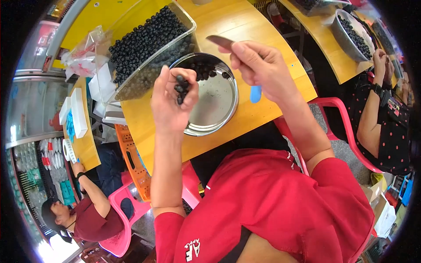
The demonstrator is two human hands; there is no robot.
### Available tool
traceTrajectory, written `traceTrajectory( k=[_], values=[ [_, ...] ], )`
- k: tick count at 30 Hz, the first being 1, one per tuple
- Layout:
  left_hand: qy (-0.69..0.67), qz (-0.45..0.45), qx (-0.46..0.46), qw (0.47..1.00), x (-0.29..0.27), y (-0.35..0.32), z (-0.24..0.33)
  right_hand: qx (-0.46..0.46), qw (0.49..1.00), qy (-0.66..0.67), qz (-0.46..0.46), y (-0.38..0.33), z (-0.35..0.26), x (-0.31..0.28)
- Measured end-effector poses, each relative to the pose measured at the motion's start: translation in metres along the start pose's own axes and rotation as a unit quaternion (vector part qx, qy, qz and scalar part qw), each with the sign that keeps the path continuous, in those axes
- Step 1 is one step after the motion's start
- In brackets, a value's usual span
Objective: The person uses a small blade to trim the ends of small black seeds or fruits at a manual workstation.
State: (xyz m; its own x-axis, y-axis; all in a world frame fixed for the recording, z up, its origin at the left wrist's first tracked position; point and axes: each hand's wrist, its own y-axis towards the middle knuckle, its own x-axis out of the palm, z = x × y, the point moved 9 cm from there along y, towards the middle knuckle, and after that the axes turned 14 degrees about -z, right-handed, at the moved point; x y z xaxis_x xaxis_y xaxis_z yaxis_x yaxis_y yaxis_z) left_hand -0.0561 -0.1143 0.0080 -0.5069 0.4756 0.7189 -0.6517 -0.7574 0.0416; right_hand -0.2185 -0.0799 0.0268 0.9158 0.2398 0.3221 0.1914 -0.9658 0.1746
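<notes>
Several small, dark, round, berry-like fruits lie in my left hand, its fingers curled around them above the left side of a round steel pan. More dark fruits rest at the pan's far side, partly hidden by my left hand. In my right hand, raised over the pan's right edge, is a small knife. Its blade points left, and its blue handle sticks out below my fist. A large clear plastic bin heaped with the same fruits stands beyond my left hand.
The pan and bin stand on a yellow wooden table. Plastic bags hang by the bin's left. A person sits at left on a pink chair. Another person sits at right near a bowl of dark fruits.
</notes>
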Motion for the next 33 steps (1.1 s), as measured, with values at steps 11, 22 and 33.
traceTrajectory(
  k=[11,22,33],
  values=[
    [0.754,-0.074,-0.153,0.635,0.007,0.054,-0.04,-0.014,0.999,0.021,0.023,-0.009,-0.003,-0.01],
    [0.656,-0.077,-0.18,0.729,-0.006,0.039,-0.037,0.001,1.0,0.025,0.016,-0.008,0.006,-0.015],
    [0.151,-0.015,0.021,0.988,0.014,-0.004,-0.02,0.036,0.998,0.031,0.041,-0.002,0.011,0.023]
  ],
)
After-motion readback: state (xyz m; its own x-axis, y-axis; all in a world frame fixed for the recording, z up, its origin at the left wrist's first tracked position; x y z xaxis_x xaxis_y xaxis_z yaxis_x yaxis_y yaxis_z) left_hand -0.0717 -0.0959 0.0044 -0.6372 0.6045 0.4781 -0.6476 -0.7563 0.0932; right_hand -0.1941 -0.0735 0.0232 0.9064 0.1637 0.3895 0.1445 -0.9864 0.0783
